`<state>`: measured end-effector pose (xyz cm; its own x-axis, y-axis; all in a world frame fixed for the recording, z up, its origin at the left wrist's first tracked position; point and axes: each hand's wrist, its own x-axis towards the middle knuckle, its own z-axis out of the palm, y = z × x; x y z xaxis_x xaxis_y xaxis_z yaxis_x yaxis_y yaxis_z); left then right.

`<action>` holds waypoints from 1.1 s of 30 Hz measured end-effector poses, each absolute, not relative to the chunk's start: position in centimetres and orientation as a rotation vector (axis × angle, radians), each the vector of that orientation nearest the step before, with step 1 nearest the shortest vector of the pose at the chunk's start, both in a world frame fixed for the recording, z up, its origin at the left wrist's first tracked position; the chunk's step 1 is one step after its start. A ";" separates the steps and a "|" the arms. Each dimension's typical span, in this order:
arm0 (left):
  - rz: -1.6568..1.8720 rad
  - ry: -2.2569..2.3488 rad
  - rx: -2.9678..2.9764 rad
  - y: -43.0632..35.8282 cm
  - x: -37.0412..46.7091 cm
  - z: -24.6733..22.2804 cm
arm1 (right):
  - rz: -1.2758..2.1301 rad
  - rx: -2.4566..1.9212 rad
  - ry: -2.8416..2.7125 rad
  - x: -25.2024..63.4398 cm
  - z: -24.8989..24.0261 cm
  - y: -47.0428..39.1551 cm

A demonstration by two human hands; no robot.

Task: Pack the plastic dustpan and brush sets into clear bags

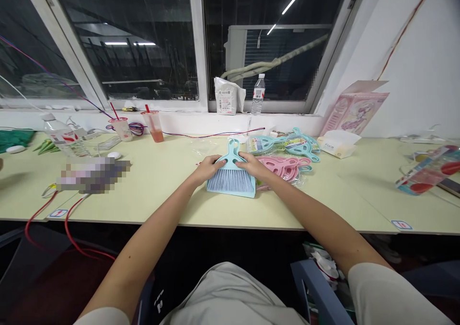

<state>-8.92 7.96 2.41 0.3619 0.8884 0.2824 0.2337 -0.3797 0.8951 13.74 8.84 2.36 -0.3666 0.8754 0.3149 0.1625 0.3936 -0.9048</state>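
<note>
A light blue dustpan (236,193) with a grey-bristled brush (231,180) lying in it is held upright-handled near the middle of the table. My left hand (209,168) grips its left side, the thumb on the brush's shoulder. On the right side my right hand (252,166) holds it the same way, thumb over the front. Just right of my right hand lie pink dustpan sets (283,166) in clear plastic. Behind those are more blue sets (302,145), also bagged.
Two cups with red straws (154,127) and a water bottle (64,135) stand at the back left. A tissue pack (338,145), a pink box (355,109) and a clear-and-red package (426,171) are on the right. Table's front edge (237,225) is near me.
</note>
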 end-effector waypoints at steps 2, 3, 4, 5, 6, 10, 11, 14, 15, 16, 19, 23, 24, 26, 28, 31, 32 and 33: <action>1.079 1.039 1.904 8.0 -8.8 2.2 | 1.057 -0.934 -1.783 13.5 2.5 8.4; 1.099 1.061 1.929 8.0 -8.7 2.2 | 1.061 -0.940 -1.784 13.3 2.6 8.3; 1.116 1.077 1.941 7.9 -8.7 2.2 | 1.058 -0.938 -1.785 13.2 2.6 8.2; 1.127 1.087 1.946 7.9 -8.6 2.2 | 1.049 -0.930 -1.787 13.2 2.5 8.1; 1.137 1.091 1.948 7.8 -8.4 2.2 | 1.035 -0.920 -1.789 13.1 2.5 8.2; 1.165 1.051 1.940 7.5 -8.0 2.1 | 1.015 -0.898 -1.799 13.3 2.1 8.6; 1.167 1.032 1.931 7.5 -7.9 2.1 | 1.022 -0.894 -1.795 13.3 2.0 8.7; 1.175 1.006 1.894 7.3 -7.6 2.0 | 1.039 -0.887 -1.783 13.4 2.0 8.8; 1.181 1.009 1.886 7.3 -7.5 2.0 | 1.042 -0.885 -1.785 13.4 2.0 8.8; 1.185 1.014 1.881 7.3 -7.4 2.0 | 1.045 -0.881 -1.789 13.4 2.0 8.7; 1.183 1.024 1.882 7.4 -7.0 1.9 | 1.067 -0.873 -1.792 13.2 1.9 8.6; 1.161 1.132 1.953 8.0 -7.7 2.0 | 1.097 -0.929 -1.764 13.1 1.7 8.8; 1.192 1.211 1.981 8.3 -8.2 2.0 | 1.093 -0.959 -1.738 13.3 1.6 9.0; 1.297 1.457 2.021 9.2 -9.9 1.8 | 1.073 -1.026 -1.640 13.8 1.6 9.6; 1.339 1.816 2.022 10.3 -11.8 1.3 | 1.044 -1.076 -1.484 14.6 1.5 10.4; 1.009 2.242 1.937 11.8 -14.1 0.1 | 1.005 -1.100 -1.250 15.8 1.5 11.7; 0.906 2.299 1.931 12.2 -14.5 -0.3 | 0.986 -1.110 -1.189 16.2 1.5 12.0; 0.824 2.323 1.930 12.5 -14.7 -0.6 | 0.962 -1.123 -1.143 16.4 1.4 12.3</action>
